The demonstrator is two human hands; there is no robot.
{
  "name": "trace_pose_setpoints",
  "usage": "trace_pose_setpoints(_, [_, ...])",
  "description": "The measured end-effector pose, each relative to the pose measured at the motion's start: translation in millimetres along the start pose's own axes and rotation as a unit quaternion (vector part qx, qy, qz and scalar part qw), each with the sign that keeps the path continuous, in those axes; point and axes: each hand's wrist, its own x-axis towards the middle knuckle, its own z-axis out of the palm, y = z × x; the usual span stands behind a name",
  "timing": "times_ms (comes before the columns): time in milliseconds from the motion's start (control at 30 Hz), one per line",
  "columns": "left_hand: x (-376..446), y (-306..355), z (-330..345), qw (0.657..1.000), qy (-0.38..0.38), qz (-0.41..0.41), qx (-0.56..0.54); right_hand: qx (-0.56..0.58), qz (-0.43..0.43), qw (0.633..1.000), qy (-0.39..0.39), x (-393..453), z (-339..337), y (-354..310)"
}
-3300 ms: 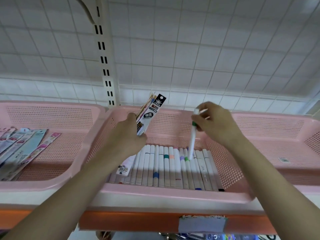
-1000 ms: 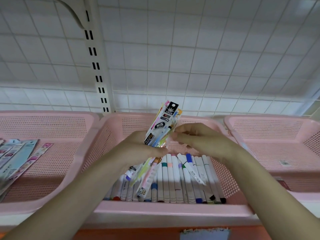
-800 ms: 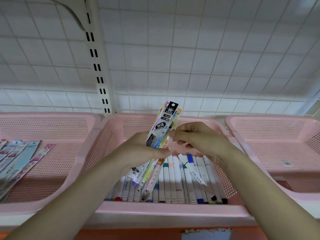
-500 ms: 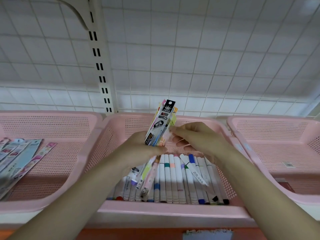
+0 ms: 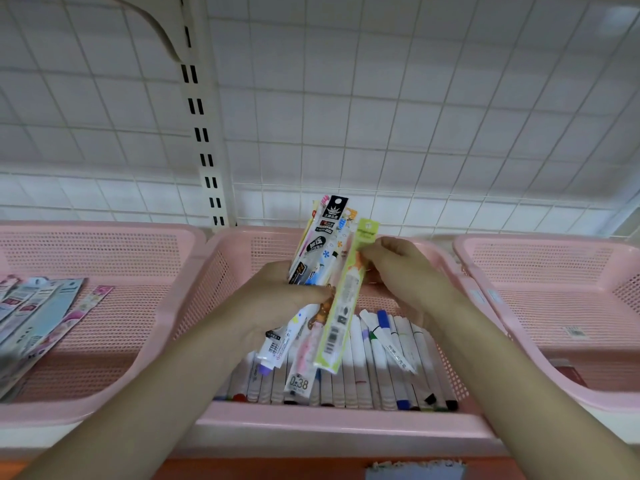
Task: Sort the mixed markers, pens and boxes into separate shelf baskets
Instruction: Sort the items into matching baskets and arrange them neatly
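A fanned bundle of flat packaged pens (image 5: 313,271) stands upright over the middle pink mesh plastic basket (image 5: 346,426), clamped in the left hand (image 5: 277,306). The right hand (image 5: 405,271) pinches a long lime-green pen packet (image 5: 343,306) at the bundle's right edge. Below, a row of white markers with coloured caps (image 5: 363,368) lies in that basket, 1 marker slanted across the rest. The left pink basket (image 5: 104,233) holds flat card packets (image 5: 38,317); the right pink basket (image 5: 554,244) is nearly bare. Risk: the fan looks loose, so tugging the green packet could spill others onto the markers, mixing them again.
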Motion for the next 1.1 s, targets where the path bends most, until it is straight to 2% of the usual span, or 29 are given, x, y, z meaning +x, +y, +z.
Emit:
trace_pose_setpoints(167, [-0.2,-3.1,-9.1,1.0,0.028,0.003,-0.001,0.109,-0.011,0.993,0.045,0.7,-5.3,-9.4])
trace_pose_setpoints(200, [-0.7,-2.7,-10.3,1.0,0.028,0.007,-0.006,0.095,-0.013,0.994,0.056,-0.5,-6.2,-10.2])
trace_pose_setpoints(267, [-0.3,-1.5,-9.2,0.999,0.022,0.023,-0.017,-0.01,-0.022,0.998,0.056,-1.6,-7.7,-7.0])
trace_pose_setpoints(367, [0.0,0.2,-4.0,0.999,-0.004,0.049,-0.015,-0.147,-0.073,0.986,-0.006,-3.7,-3.5,-2.4])
trace_pose_setpoints(433, [-1.8,3.8,-0.5,0.998,-0.032,0.052,-0.018,-0.144,-0.095,0.983,-0.06,-2.8,0.0,-0.4])
trace_pose_setpoints(500, [-1.0,2.0,0.0,0.999,-0.025,0.038,-0.024,-0.124,-0.109,0.984,-0.071,0.0,-1.2,0.0])
trace_pose_setpoints(600, [1.4,-1.1,-6.8,0.999,0.019,0.007,-0.025,-0.101,-0.11,0.989,-0.018,1.4,-6.9,-2.4])
trace_pose_setpoints(700, [0.9,-1.1,-11.7,0.999,0.023,-0.001,-0.04,-0.002,-0.071,0.997,0.014,5.8,-10.8,-7.5])
trace_pose_setpoints(833, [0.6,3.4,-10.1,1.0,0.01,0.011,0.002,-0.073,-0.088,0.992,0.061,8.2,-10.6,-8.7])
trace_pose_setpoints(967, [-2.0,10.7,-6.6,0.999,-0.015,0.025,-0.02,-0.054,-0.11,0.991,0.056,5.6,-10.0,-12.5])
trace_pose_setpoints(1067, [-0.3,13.0,-2.9,0.999,-0.018,0.031,-0.004,-0.126,-0.131,0.979,0.09,7.0,-13.1,-9.0])
trace_pose_setpoints(1100, [-1.6,13.9,-0.5,0.999,-0.025,0.035,-0.002,-0.143,-0.126,0.978,0.079,6.3,-12.9,-8.4])
